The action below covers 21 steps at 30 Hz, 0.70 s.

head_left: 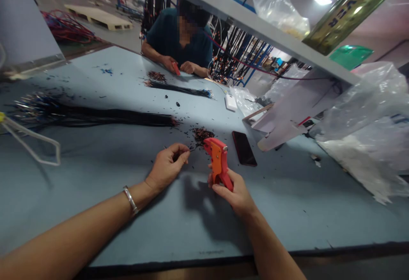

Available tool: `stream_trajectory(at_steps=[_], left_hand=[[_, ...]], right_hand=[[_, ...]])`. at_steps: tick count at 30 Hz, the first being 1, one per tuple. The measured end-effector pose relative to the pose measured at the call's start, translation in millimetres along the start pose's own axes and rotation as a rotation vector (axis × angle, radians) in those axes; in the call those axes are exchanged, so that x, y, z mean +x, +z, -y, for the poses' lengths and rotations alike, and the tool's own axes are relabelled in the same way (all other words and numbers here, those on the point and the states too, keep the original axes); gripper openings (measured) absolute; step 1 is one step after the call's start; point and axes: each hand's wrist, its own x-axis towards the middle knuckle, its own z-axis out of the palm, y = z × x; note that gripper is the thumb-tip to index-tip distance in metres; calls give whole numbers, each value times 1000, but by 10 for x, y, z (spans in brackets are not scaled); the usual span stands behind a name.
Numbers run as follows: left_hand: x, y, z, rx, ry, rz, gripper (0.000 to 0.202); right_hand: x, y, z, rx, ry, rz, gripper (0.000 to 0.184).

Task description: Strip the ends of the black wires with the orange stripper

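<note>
My right hand (234, 190) grips a red and orange wire stripper (218, 160), its head pointing up and away from me. My left hand (168, 165) is closed in a pinch on a thin black wire (192, 148) whose end reaches toward the stripper's jaws. Just beyond the tool lies a small pile of stripped insulation bits (201, 134). A long bundle of black wires (96, 118) stretches across the blue table (128, 224) to the left, its far end near the pile.
A dark phone (244, 148) lies right of the stripper. Clear plastic bags (367, 139) and papers crowd the right side. Across the table another person (182, 37) works with a red tool beside a second wire bundle (179, 88). A shelf (255, 20) runs overhead.
</note>
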Motion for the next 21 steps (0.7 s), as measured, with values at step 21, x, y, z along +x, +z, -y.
stream_trajectory(at_steps=[21], left_hand=[[-7, 25, 40, -36, 93, 11, 17]], right_hand=[[13, 45, -116, 562, 216, 284, 41]])
